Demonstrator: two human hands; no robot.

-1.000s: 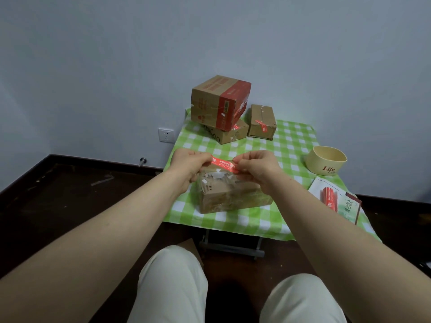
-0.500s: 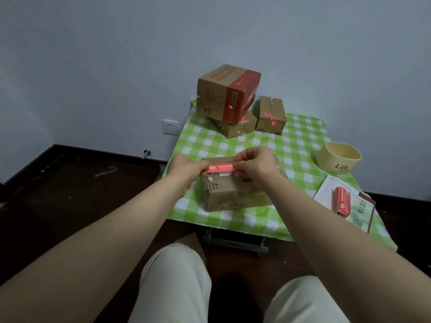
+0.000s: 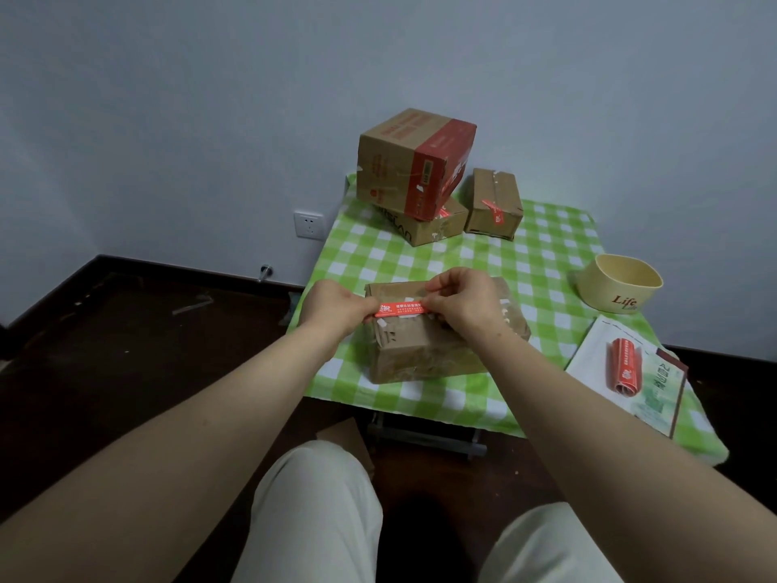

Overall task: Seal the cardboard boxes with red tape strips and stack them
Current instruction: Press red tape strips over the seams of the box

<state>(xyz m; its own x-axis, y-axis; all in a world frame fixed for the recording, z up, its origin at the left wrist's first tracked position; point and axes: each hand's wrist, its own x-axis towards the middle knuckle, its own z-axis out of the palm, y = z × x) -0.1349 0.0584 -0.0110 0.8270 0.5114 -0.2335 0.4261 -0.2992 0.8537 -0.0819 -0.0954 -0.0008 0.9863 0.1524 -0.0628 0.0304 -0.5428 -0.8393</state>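
In the head view, the left hand (image 3: 336,307) and right hand (image 3: 458,302) each pinch one end of a red tape strip (image 3: 401,308) with curled fingers, holding it stretched flat over the top of the near cardboard box (image 3: 424,351). That box sits on the green checked table (image 3: 542,254). Beyond it, at the table's far edge, a red-banded box (image 3: 414,162) lies on a flatter box (image 3: 424,229), with a small box (image 3: 494,202) just beside them.
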